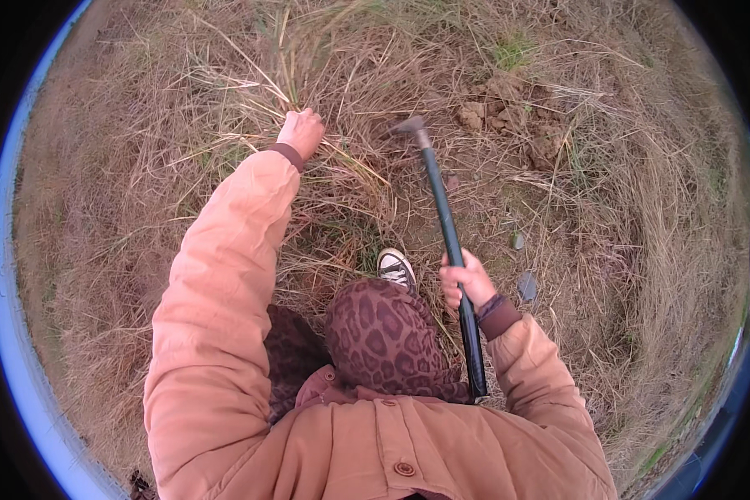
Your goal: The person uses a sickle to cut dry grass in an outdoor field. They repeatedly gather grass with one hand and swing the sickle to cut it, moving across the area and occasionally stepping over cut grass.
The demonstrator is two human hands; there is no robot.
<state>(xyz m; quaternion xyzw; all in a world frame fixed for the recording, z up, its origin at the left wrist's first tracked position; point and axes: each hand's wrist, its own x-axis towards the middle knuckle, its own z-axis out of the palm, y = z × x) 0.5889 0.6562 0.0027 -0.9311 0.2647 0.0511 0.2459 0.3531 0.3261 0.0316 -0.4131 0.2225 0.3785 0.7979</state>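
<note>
My left hand (302,132) is closed around a clump of dry grass (287,94), whose stalks fan out above the fist and trail below it. In my right hand (469,279) is a hand hoe with a dark green handle (442,194), gripped around its middle. The handle's butt end reaches down to my jacket hem. At its far end the metal hoe head (410,125) points left, just over the dry grass and to the right of my left fist. The head is slightly blurred, and I cannot tell whether it touches the ground.
Dry grass covers the ground all around. Crumbled soil clods (506,119) lie beyond the hoe head on the right. Two small stones, one pale (517,241) and one grey (527,286), sit near my right hand. My sneaker (396,269) stands on the ground below my bent knee (384,337).
</note>
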